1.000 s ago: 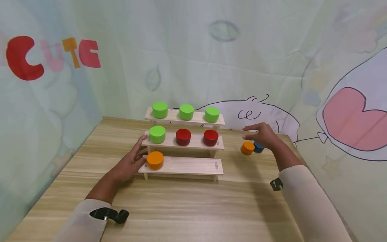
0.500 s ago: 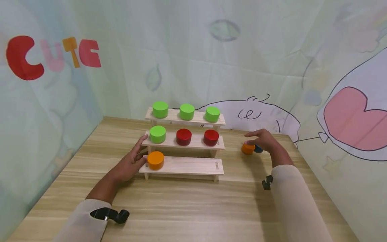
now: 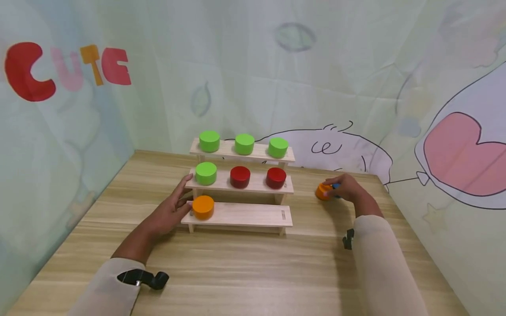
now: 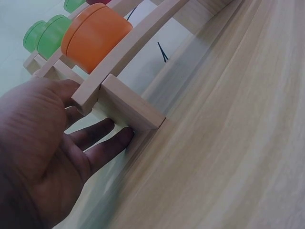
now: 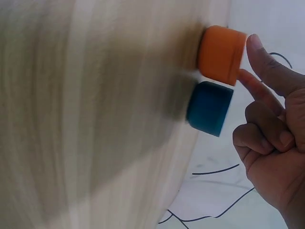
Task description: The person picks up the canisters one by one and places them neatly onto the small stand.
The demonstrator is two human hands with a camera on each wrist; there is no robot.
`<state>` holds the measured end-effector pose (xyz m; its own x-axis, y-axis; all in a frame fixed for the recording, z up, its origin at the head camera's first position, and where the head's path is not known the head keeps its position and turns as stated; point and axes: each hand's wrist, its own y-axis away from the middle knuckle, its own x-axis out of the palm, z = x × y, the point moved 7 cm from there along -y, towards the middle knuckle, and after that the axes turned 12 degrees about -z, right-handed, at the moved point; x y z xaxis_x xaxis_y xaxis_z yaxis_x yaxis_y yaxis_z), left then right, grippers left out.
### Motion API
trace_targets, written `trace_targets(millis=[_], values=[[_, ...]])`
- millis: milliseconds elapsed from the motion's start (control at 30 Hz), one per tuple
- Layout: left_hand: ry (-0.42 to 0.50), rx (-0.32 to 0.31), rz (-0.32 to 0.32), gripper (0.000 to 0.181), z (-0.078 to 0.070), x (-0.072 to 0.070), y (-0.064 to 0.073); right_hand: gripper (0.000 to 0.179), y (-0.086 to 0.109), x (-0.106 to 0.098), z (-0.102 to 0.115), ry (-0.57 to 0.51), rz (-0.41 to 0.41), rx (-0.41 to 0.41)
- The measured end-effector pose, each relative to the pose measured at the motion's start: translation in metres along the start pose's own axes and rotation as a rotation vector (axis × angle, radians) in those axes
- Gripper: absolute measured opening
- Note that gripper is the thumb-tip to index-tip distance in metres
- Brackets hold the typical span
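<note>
My left hand [image 3: 168,215] rests against the left end of a three-tier wooden stand [image 3: 241,215], with loosely extended fingers. In the left wrist view, two fingertips [image 4: 125,136] lie beside its leg. On the lowest tier, close to the thumb, stands an orange round block [image 3: 203,207]. My right hand [image 3: 348,188] is at a second orange round block [image 3: 322,192] on the table. The right wrist view has its thumb and index finger stretched out at that block's top, other fingers curled. A blue round block [image 5: 209,109] stands right beside it, partly hidden in the head view.
Three green round blocks [image 3: 244,144] line the top tier. The middle tier bears a green block [image 3: 206,173] and two red blocks [image 3: 240,177]. Printed curtains [image 3: 237,66] border the wooden table [image 3: 253,267] behind and at the sides.
My right hand has come down and closer to the orange block on the table, its fingers now overlapping that block in the head view. My left hand has stayed at the stand.
</note>
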<state>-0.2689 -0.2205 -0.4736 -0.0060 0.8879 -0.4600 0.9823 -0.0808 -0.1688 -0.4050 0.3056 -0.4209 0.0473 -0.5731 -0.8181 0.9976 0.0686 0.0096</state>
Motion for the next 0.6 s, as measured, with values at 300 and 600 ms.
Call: trace_targets(millis=[300,600], values=[[0.017,-0.005,0.000,0.088,-0.0020,0.0001,0.0021,0.046,-0.0014,0.0054,-0.0044,0.013,-0.026,-0.012],[0.000,-0.014,0.003,0.085,-0.0005,0.0014,0.0005,0.041,-0.0011,0.0086,-0.0080,0.016,-0.034,0.001]])
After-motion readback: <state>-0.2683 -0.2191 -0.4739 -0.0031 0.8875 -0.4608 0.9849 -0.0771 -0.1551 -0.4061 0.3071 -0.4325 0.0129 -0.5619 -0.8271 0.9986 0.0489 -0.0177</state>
